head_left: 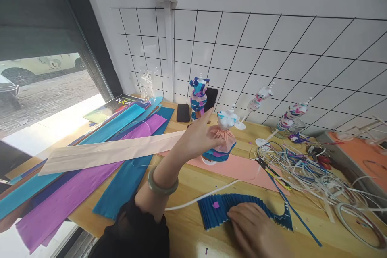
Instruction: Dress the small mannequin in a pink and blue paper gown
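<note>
My left hand (196, 139) reaches over the table, its index finger and thumb stretched apart beside a small dress form (227, 120). The form stands upright in a white-and-blue top and a gathered peach, blue and purple skirt (222, 145). The thumb overlaps the skirt; I cannot tell whether it touches. In front, my right hand (256, 225) is blurred and lies on a pleated dark blue strip (211, 211), fingers bent together at its lower edge. What its fingertips pinch is partly hidden. A small purple scrap (215, 204) lies on the pleats.
Long purple (69, 201), teal (121, 185) and cream strips (115, 149) spread across the left. Several other dressed forms stand at the back, beside a black phone (183, 113). Scissors (273, 173) and tangled cords (302, 173) lie right, near a peach sheet (242, 167).
</note>
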Demonstrator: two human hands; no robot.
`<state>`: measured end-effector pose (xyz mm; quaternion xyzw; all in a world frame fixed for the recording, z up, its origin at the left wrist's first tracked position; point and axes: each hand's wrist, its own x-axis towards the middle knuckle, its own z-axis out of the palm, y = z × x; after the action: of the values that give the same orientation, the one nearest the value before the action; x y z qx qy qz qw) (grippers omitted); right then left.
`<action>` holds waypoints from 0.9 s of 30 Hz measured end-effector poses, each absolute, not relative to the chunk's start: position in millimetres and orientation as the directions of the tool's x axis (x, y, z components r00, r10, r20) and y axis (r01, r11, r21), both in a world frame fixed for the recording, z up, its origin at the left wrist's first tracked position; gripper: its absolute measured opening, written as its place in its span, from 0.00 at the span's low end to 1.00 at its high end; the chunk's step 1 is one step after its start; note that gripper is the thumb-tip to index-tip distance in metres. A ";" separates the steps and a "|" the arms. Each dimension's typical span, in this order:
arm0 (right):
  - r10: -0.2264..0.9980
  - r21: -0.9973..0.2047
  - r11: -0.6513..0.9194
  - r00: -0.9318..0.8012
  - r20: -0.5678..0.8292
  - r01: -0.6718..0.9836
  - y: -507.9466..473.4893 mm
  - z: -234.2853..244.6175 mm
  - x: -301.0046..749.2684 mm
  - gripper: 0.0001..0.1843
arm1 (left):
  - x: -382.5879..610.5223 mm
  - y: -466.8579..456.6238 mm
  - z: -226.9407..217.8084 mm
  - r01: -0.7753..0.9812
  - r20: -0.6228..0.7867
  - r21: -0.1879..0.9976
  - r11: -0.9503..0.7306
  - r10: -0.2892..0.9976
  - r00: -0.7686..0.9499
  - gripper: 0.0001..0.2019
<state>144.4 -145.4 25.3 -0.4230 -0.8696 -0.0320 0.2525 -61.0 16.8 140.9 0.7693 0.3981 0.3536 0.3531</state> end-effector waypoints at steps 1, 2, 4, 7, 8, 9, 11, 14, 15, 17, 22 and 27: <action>0.768 -0.253 0.610 -0.480 0.424 0.751 -146.3 33.6 149.7 0.12 | -66.2 13.0 146.0 0.411 0.239 0.805 -0.428 0.868 0.436 0.45; 0.828 -0.359 0.549 -0.434 0.355 0.754 -147.0 42.0 155.4 0.12 | -71.1 8.7 151.1 0.445 0.234 0.779 -0.441 0.864 0.446 0.41; 0.931 -0.571 0.365 -0.304 0.204 0.735 -147.8 57.9 166.9 0.11 | -79.2 -0.6 160.9 0.494 0.246 0.736 -0.464 0.862 0.443 0.26; 0.989 -0.780 0.038 -0.133 -0.058 0.625 -146.4 77.9 182.0 0.16 | -84.5 -12.9 171.1 0.492 0.201 0.744 -0.453 0.853 0.481 0.18; 0.986 -0.816 -0.052 -0.102 -0.135 0.576 -145.2 83.5 185.9 0.19 | -83.9 -16.1 172.4 0.480 0.168 0.752 -0.452 0.836 0.523 0.17; 0.978 -0.841 -0.117 -0.087 -0.191 0.529 -144.0 88.6 189.4 0.21 | -82.1 -18.9 172.7 0.467 0.135 0.760 -0.452 0.813 0.566 0.17; 0.971 -0.874 -0.188 -0.048 -0.234 0.447 -141.5 97.3 194.8 0.22 | -74.6 -24.0 170.3 0.436 0.073 0.775 -0.457 0.750 0.657 0.20; 0.978 -0.902 -0.202 0.040 -0.202 0.382 -139.4 106.0 202.3 0.20 | -56.0 -33.8 162.9 0.369 0.058 0.789 -0.491 0.657 0.752 0.28; 0.978 -0.906 -0.206 0.069 -0.195 0.370 -139.2 107.6 205.3 0.20 | -48.8 -37.9 160.4 0.347 0.080 0.784 -0.514 0.638 0.766 0.30; 0.972 -0.914 -0.228 0.141 -0.190 0.335 -139.4 108.6 212.4 0.19 | -34.8 -46.8 156.1 0.280 0.150 0.759 -0.588 0.575 0.804 0.33; 0.938 -0.945 -0.290 0.238 -0.251 0.148 -141.1 103.0 228.2 0.18 | -9.2 -60.5 145.5 0.134 0.293 0.645 -0.752 0.405 0.866 0.35; 0.952 -0.948 -0.283 0.166 -0.258 0.148 -143.5 104.0 229.4 0.17 | 3.1 -56.1 134.6 0.184 0.320 0.654 -0.734 0.488 0.812 0.27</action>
<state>229.4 -143.5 104.0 -0.6397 -0.4296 0.4820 0.4170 3.1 -56.1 134.6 0.8990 0.1867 0.2429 0.3131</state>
